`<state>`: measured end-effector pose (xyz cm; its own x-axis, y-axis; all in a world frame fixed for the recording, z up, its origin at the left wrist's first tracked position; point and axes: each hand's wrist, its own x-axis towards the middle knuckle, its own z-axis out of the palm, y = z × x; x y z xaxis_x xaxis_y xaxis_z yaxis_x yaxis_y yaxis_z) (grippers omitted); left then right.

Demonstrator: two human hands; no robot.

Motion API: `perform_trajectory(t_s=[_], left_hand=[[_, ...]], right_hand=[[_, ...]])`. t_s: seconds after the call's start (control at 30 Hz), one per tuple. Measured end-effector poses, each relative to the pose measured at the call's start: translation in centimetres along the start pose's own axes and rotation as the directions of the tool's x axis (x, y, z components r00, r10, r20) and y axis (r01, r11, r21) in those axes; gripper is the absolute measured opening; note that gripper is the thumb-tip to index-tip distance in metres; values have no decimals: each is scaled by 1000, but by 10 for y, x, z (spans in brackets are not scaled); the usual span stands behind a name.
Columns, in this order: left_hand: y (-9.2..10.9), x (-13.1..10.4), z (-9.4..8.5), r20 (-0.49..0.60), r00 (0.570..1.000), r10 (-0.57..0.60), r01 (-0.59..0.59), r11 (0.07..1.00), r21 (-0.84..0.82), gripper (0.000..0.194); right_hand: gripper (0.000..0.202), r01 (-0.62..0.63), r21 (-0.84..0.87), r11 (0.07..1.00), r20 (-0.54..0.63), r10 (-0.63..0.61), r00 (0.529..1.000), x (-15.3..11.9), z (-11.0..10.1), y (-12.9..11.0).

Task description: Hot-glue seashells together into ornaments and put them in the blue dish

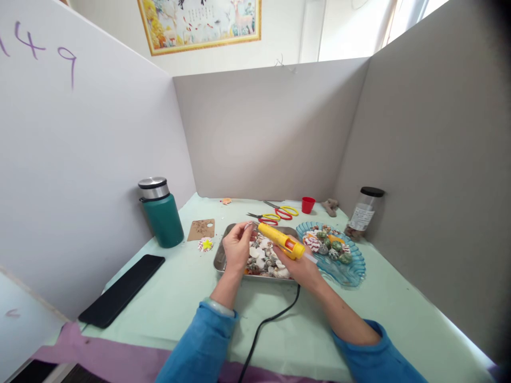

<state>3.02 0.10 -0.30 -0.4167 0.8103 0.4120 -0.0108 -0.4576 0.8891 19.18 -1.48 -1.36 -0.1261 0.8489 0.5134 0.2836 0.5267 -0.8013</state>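
Note:
My right hand (297, 263) is wrapped round a yellow glue gun (281, 240), whose tip points left at my left hand. A clear glue stick sticks out of its rear end. The fingers of my left hand (237, 246) are pinched at the gun's nozzle; what they hold is too small to make out. Both hands are above a metal tray (219, 261) full of white, brown and grey shells (263, 257). From below the gun a black cord (266, 320) runs toward the front edge.
Blue glass plate (357, 271) with shells at right, near a black-lidded jar (362, 214). Behind the tray: two scissors (286, 211), a red cup (307, 205). At left: green bottle (163, 218), black flat object (123, 290), brown card (200, 230), shell-edged disc (205, 244). Grey partitions surround the table.

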Motion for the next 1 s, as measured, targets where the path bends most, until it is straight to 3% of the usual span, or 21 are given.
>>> perform_trajectory(t_s=[0.37,0.7,1.0], left_hand=[[7,-1,2,47,997,-63,65,996,-53,30],[6,-2,4,154,981,-120,139,984,-116,32],[3,0,2,131,982,-136,153,980,-128,32]], right_hand=[[22,-6,7,1000,20,6,1000,0,-1,-1],[20,-25,29,999,1,25,1000,1,1,0],[17,-24,41,999,34,23,999,1,1,2]])
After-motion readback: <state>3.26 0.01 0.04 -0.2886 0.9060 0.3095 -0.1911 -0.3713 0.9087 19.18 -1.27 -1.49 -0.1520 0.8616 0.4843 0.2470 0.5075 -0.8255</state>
